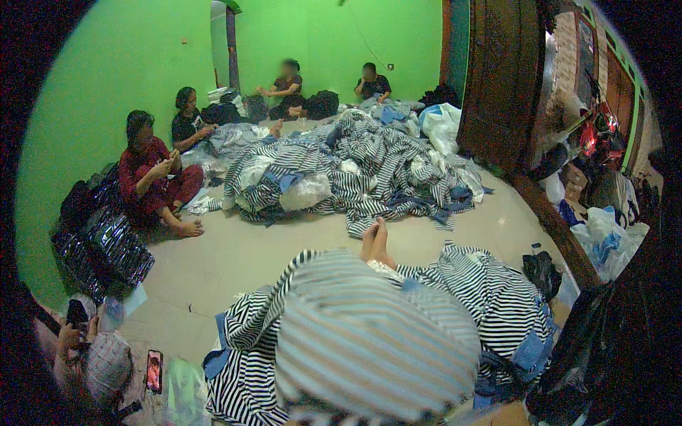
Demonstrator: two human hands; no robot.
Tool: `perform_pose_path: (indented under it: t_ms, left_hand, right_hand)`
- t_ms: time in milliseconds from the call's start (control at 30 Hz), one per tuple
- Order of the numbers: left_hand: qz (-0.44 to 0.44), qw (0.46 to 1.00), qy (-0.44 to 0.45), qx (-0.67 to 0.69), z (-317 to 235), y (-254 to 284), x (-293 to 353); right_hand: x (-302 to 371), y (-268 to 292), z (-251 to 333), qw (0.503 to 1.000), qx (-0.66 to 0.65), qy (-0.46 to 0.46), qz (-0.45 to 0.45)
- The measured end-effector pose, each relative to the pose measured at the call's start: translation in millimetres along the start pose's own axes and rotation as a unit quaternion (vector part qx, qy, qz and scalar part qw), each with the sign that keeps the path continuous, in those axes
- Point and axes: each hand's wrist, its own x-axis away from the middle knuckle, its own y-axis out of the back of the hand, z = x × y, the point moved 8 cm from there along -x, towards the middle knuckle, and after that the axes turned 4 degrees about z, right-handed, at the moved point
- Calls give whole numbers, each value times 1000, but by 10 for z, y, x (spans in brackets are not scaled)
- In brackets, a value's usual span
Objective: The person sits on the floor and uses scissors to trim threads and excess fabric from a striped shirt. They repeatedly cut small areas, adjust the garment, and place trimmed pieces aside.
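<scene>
A striped garment [376, 334], blurred and close to the camera, bulges up before me and covers much of the lower middle. Neither of my hands shows; the raised cloth and the lower edge of the picture hide them, so their hold on it cannot be seen. More black-and-white striped garments [490, 298] with blue parts lie across my lap and to its right. Beyond the cloth my bare feet [376, 245] stick out, toes up. At the lower edge, right of the bulge, is a tan patch [508, 415] that I cannot make out.
A large heap of striped garments [383, 163] with clear plastic lies ahead. Several people sit around it by green walls. At left are dark shiny bundles [106, 241], another person's hand [71, 337], and a lit phone [153, 370]. A black plastic bag [590, 362] stands right.
</scene>
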Motion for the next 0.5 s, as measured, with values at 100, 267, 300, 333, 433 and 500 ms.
perform_pose_path:
  t_ms: [100,267,300,333,433,500]
  left_hand:
    - [22,1000,14,5,-37,35,-12]
    - [63,994,72,-43,57,-47,10]
    - [48,996,60,-50,52,-39,3]
    - [32,997,48,-57,51,-34,-11]
    - [10,998,8,-54,42,-65,-48]
    - [-10,1000,8,-23,59,-54,-35]
  right_hand:
    - [-272,362,102,999,-10,24,-39]
    - [-723,920,226,994,-33,56,-89]
    - [-793,1020,279,992,-39,65,-98]
    - [-863,1123,322,991,-45,72,-107]
    - [-1129,1355,436,987,-64,84,-120]
    - [-1256,1440,471,985,-75,90,-125]
